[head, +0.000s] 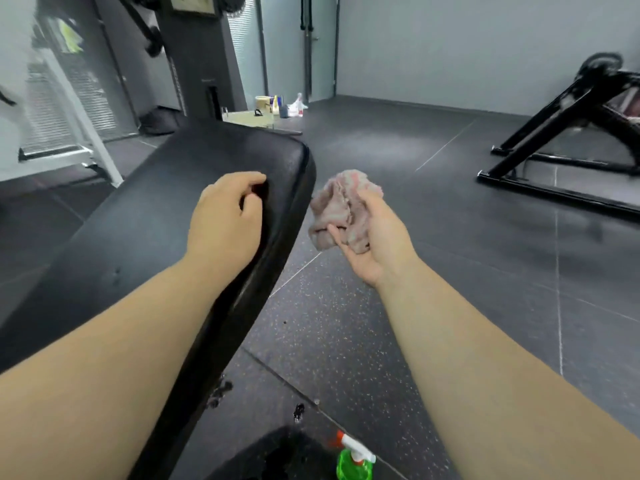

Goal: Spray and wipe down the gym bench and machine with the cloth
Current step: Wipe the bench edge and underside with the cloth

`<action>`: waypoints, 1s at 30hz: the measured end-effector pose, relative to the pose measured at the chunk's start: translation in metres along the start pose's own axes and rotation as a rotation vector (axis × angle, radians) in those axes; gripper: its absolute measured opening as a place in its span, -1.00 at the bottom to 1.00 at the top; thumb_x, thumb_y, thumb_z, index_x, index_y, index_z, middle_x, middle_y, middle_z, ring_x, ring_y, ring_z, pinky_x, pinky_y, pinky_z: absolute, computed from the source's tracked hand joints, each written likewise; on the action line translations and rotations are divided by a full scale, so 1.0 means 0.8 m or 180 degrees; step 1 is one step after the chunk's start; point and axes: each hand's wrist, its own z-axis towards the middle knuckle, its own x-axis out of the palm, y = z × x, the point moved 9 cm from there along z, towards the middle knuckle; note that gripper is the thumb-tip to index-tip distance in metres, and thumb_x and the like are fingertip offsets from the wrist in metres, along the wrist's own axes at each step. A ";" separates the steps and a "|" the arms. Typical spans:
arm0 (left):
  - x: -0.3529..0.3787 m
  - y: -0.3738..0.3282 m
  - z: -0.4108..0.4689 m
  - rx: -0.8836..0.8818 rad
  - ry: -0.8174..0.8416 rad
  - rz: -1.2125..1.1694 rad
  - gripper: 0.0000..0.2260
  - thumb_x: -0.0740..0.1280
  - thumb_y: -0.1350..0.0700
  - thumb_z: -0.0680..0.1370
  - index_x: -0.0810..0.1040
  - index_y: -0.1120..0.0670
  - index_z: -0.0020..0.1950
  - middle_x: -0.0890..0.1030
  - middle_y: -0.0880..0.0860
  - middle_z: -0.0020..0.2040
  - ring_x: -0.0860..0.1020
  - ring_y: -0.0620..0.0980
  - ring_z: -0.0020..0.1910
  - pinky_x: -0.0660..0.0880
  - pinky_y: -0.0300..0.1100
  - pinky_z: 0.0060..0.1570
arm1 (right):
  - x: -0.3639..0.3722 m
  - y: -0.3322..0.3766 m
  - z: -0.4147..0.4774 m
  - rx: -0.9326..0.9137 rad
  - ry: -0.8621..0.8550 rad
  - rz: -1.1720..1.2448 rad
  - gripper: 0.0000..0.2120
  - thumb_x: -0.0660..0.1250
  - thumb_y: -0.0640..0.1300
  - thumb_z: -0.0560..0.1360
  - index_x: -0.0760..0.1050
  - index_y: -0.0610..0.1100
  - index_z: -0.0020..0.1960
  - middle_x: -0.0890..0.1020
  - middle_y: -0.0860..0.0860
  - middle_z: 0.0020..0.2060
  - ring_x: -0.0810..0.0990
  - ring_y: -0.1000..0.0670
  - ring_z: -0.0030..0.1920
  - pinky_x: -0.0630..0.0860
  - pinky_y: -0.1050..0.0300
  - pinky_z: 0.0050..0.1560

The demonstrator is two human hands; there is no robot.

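A black padded gym bench (149, 216) runs from the lower left toward the middle. My left hand (227, 216) hovers over its right edge, fingers loosely curled and holding nothing. My right hand (375, 240) is held palm up beside the bench, out over the floor, and grips a crumpled pinkish-grey cloth (337, 206). A green spray bottle (355, 460) with a white and orange trigger stands on the floor at the bottom edge, near my right forearm.
A black machine frame (568, 133) stands on the dark rubber floor at the right. White machine uprights (74, 109) rise at the left. Bottles and a bag (280, 105) sit by the far wall near a door.
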 end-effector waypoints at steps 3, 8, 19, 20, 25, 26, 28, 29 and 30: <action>0.001 0.005 -0.004 0.0141 -0.0013 0.0086 -0.61 0.17 0.30 0.53 0.56 0.05 0.29 0.54 -0.04 0.33 0.43 0.06 0.31 0.26 -0.24 0.27 | 0.040 -0.020 0.023 -0.0228 0.0028 -0.0419 -0.88 0.36 -0.25 0.55 0.53 -0.03 -0.06 0.60 0.05 -0.24 0.52 0.16 -0.40 0.46 0.28 -0.41; -0.001 0.022 0.001 -0.0183 -0.0133 0.0030 -0.62 0.16 0.22 0.56 0.52 0.00 0.34 0.43 -0.08 0.43 0.32 0.00 0.42 0.18 -0.18 0.40 | 0.001 -0.005 0.032 -0.0552 -0.0546 -0.0643 -0.80 0.27 -0.50 0.42 0.51 -0.23 -0.11 0.57 -0.19 -0.34 0.50 -0.09 -0.35 0.41 0.17 -0.37; 0.003 0.035 0.024 -0.0594 -0.0282 0.0434 -0.68 0.17 0.06 0.59 0.48 -0.16 0.31 0.43 -0.11 0.34 0.31 0.04 0.29 0.24 -0.03 0.26 | 0.069 0.019 0.107 -0.0702 0.0310 -0.1796 -0.82 0.32 0.10 0.56 0.63 0.04 -0.07 0.64 0.24 -0.28 0.54 0.15 -0.18 0.47 0.21 -0.13; 0.002 0.035 0.025 -0.0578 -0.0287 0.0431 -0.68 0.16 0.05 0.58 0.48 -0.16 0.30 0.43 -0.12 0.34 0.32 0.04 0.29 0.24 -0.02 0.25 | 0.060 0.021 0.097 -0.0928 0.0318 -0.1801 -0.82 0.31 0.03 0.58 0.63 0.06 -0.14 0.60 0.22 -0.32 0.48 0.15 -0.23 0.43 0.22 -0.15; 0.002 0.035 0.022 -0.0618 -0.0242 0.0379 -0.56 0.05 -0.07 0.45 0.47 -0.19 0.29 0.41 -0.18 0.33 0.30 0.00 0.31 0.23 -0.02 0.29 | 0.059 0.056 0.107 -0.1234 0.0202 -0.1427 -0.89 0.31 -0.24 0.52 0.58 -0.17 -0.15 0.58 0.04 -0.27 0.47 0.09 -0.22 0.41 0.30 -0.21; 0.002 0.036 0.022 -0.0629 -0.0258 0.0367 -0.56 0.04 -0.07 0.45 0.47 -0.20 0.29 0.41 -0.19 0.33 0.29 -0.02 0.31 0.22 -0.03 0.30 | 0.076 0.057 0.129 -0.0936 0.0363 -0.1364 -0.93 0.34 -0.16 0.48 0.60 -0.11 -0.10 0.65 0.07 -0.20 0.54 0.09 -0.16 0.46 0.26 -0.10; 0.003 0.036 0.022 -0.0608 -0.0276 0.0359 -0.56 0.04 -0.06 0.46 0.47 -0.19 0.29 0.41 -0.19 0.33 0.29 -0.03 0.31 0.22 -0.05 0.31 | 0.118 0.047 0.158 -0.0280 0.0870 -0.1696 -0.80 0.42 0.03 0.42 0.63 -0.02 -0.01 0.69 0.16 -0.12 0.61 0.04 0.00 0.50 0.13 0.01; 0.004 0.036 0.023 -0.0587 -0.0273 0.0357 -0.57 0.05 -0.05 0.46 0.47 -0.19 0.29 0.41 -0.18 0.33 0.29 -0.03 0.31 0.22 -0.05 0.32 | 0.125 0.034 0.164 -0.0015 0.1035 -0.1948 -0.83 0.42 0.06 0.44 0.62 -0.01 -0.04 0.66 0.18 -0.20 0.61 0.04 -0.05 0.49 0.16 -0.09; 0.003 0.037 0.022 -0.0589 -0.0282 0.0361 -0.57 0.05 -0.05 0.46 0.47 -0.18 0.29 0.41 -0.18 0.33 0.29 -0.03 0.31 0.23 -0.04 0.33 | 0.123 0.023 0.168 0.0097 0.1019 -0.2148 -0.86 0.41 0.03 0.47 0.60 -0.03 -0.09 0.63 0.15 -0.30 0.58 0.04 -0.15 0.43 0.20 -0.23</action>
